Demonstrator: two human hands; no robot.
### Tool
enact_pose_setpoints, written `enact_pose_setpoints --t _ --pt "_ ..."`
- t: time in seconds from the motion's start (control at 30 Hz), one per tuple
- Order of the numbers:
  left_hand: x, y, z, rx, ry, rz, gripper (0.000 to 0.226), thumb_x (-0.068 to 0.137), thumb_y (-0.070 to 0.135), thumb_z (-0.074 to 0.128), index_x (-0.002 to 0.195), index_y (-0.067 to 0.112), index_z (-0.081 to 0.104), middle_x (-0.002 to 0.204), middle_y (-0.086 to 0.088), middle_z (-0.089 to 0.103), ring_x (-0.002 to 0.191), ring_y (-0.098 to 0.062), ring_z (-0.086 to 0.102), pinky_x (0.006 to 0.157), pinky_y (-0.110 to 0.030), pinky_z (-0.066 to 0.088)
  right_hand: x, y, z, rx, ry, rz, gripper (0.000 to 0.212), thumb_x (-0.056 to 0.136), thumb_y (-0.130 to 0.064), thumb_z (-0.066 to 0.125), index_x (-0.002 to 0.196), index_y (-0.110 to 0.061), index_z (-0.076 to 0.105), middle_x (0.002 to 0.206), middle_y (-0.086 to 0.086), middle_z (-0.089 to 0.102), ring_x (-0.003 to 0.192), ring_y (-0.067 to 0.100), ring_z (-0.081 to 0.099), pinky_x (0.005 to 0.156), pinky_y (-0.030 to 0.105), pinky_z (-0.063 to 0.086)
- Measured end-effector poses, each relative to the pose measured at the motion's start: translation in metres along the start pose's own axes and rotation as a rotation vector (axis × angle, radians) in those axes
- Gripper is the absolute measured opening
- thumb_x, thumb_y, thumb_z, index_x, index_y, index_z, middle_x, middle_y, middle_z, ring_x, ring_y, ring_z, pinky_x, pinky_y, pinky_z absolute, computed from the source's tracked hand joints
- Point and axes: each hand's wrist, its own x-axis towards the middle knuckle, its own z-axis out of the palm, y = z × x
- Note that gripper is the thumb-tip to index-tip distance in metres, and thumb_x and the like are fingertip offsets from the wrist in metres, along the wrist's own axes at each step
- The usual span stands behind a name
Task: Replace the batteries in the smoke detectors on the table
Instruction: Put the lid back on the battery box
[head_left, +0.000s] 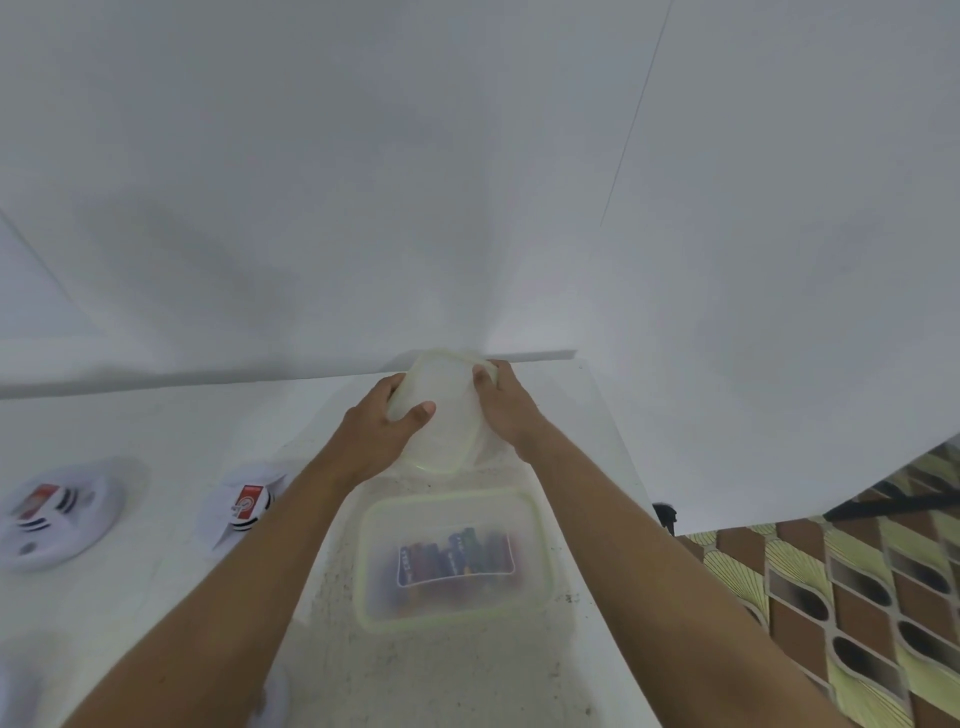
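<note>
Left hand (382, 431) and right hand (506, 410) grip a clear lid (441, 421) by its edges over the bench (156, 415); best laid flat behind the box (365, 551) of batteries (457, 564), away from the smoke detectors (244, 506) at left.

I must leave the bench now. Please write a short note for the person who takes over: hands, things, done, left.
Hands: left hand and right hand both grip the lid, at the far table edge.
Things: open box with batteries sits nearer; two detectors lie on the table at the left.
Done: lid off the box.
Left: put the lid down, take batteries, swap them in each detector.
</note>
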Motion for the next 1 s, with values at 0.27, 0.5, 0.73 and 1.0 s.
enact_pose_setpoints --t 0.27,0.5,0.73,1.0 --pt "-0.015 0.014 0.017 -0.080 0.198 -0.072 0.052 0.094 0.049 0.054 0.136 0.019 0.046 0.114 0.005 0.057 0.098 -0.017 0.056 0.081 -0.029 0.044 -0.016 -0.002 0.005 0.172 -0.003 0.107 0.047 0.103 -0.032 0.045 0.139 -0.021 0.016 0.125 0.003 0.054 0.101 0.019 0.057 0.076 0.031 0.049" --pt "-0.021 0.011 0.001 -0.173 0.273 -0.175 0.035 0.094 0.041 0.059 0.087 0.008 0.064 0.083 -0.005 0.073 0.065 -0.018 0.072 0.074 -0.038 0.061 -0.017 -0.001 0.005 -0.140 0.099 -0.027 0.033 0.104 -0.034 0.043 0.133 -0.020 0.046 0.127 0.008 0.060 0.109 0.026 0.058 0.095 0.039 0.048" --pt "0.001 -0.002 -0.011 0.170 0.332 0.104 0.058 0.087 0.046 0.066 0.133 0.016 0.047 0.134 -0.008 0.050 0.125 -0.027 0.043 0.101 -0.038 0.037 -0.003 -0.016 0.010 -0.467 -0.037 -0.187 0.038 0.105 -0.040 0.040 0.138 -0.032 0.056 0.139 -0.004 0.061 0.130 0.019 0.053 0.103 0.035 0.040" --pt "0.006 -0.013 -0.017 0.185 0.109 0.129 0.083 0.082 0.061 0.064 0.150 0.026 0.033 0.155 0.004 0.037 0.141 -0.018 0.036 0.112 -0.033 0.029 0.001 -0.015 0.015 -0.477 0.006 -0.232 0.033 0.104 -0.038 0.040 0.129 -0.035 0.062 0.127 -0.007 0.066 0.118 0.018 0.059 0.091 0.030 0.042"
